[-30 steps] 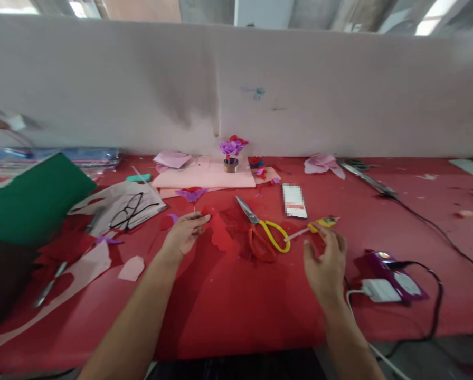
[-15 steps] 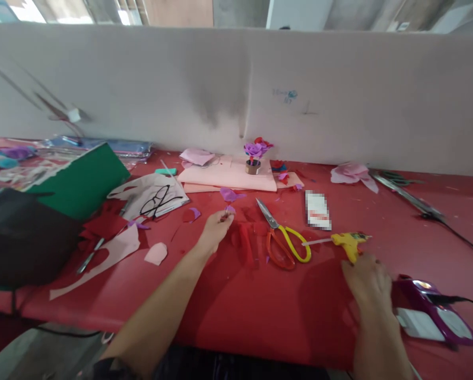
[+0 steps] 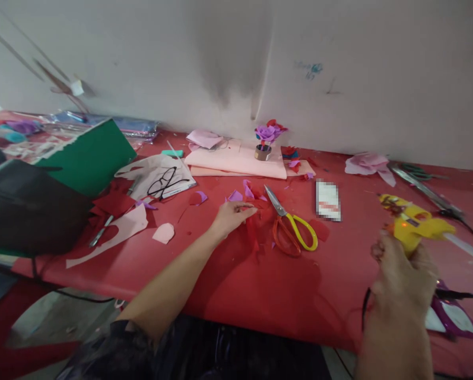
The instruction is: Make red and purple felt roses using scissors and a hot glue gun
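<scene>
My right hand (image 3: 405,269) is closed around the handle of a yellow hot glue gun (image 3: 413,229), raised over the right side of the table. Its nozzle points away to the left, and a clear glue stick (image 3: 468,249) sticks out of its back. My left hand (image 3: 233,217) is low over the middle of the table, thumb and fingers brought together in a pinch. Whatever lies between those fingertips is too small to make out. Thin red pieces (image 3: 252,232) lie just under that hand, and purple petals (image 3: 247,189) lie just beyond it.
Scissors (image 3: 290,221) with one orange and one yellow handle lie between my hands. Behind stands a small pot (image 3: 263,153) of purple and red flowers on pink sheets (image 3: 236,161). Glasses (image 3: 167,183) and a green board (image 3: 90,161) are at left. A purple-edged device (image 3: 458,316) sits at right.
My right hand has lifted the glue gun off the table and turned it so the nozzle points left. My left hand has shifted slightly right, towards the red pieces. The view has tilted down.
</scene>
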The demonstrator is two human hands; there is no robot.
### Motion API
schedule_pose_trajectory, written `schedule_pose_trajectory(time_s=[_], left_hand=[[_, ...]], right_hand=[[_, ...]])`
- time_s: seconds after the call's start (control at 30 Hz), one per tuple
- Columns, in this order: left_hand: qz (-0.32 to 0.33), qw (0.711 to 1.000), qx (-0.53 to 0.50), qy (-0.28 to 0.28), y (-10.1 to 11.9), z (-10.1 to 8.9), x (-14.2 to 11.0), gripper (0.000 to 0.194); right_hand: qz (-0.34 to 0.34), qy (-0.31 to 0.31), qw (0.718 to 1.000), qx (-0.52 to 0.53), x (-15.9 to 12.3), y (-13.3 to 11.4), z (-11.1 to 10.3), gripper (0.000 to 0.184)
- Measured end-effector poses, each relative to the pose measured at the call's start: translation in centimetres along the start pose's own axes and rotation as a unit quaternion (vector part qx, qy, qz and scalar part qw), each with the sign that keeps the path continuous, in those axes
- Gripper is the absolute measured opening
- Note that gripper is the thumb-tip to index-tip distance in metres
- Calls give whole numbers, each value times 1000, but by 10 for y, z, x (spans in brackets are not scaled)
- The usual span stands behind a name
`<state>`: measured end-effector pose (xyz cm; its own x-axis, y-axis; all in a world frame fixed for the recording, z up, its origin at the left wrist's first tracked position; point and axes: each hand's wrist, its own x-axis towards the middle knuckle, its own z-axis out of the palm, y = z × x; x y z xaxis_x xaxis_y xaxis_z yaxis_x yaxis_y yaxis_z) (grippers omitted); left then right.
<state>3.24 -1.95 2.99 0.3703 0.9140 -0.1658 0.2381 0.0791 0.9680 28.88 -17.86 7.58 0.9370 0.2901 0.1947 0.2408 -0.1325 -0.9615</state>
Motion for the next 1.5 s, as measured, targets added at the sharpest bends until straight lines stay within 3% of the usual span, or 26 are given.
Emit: schedule_pose_trajectory(time_s=[0.1,0.17,0.23,0.3,0.4,0.5,0.73,0.9,0.97,1.17,1.5], left_hand=[[22,999,34,-11,-3,3,0,24],[21,1000,16,-3,-3,1,1,17],[11,1000,-19,-2,-1,-3,2,10],[-8,999,-47,-8,3,-8,3,17],[-44,998,-52,-18,5,-15,4,27],[-65,997,-36,-29,3,-23,6,23],[-99,994,-30,-44,5,-41,8,33],[-128,991,23,-29,8,-44,9,13],[-137,990,29,-23,7,-43,10,6],[-126,992,21,9,4,-37,12,11],[-98,994,37,5,-9,-37,19,6]], right_hand=[[62,-42,983,170,-22,-23,13,17],[109,-92,969,202,-36,-30,18,20],[139,-157,960,184,-47,-29,21,22],[134,-242,950,145,-57,-23,20,25],[108,-387,911,90,-69,-16,20,27],[115,-461,878,47,-80,-16,25,26],[145,-523,839,35,-99,-11,42,42],[127,-545,829,3,-105,-7,51,48],[119,-549,827,-8,-106,-7,54,51],[99,-558,823,-36,-105,-7,71,55],[40,-553,826,-104,-105,-5,90,54]])
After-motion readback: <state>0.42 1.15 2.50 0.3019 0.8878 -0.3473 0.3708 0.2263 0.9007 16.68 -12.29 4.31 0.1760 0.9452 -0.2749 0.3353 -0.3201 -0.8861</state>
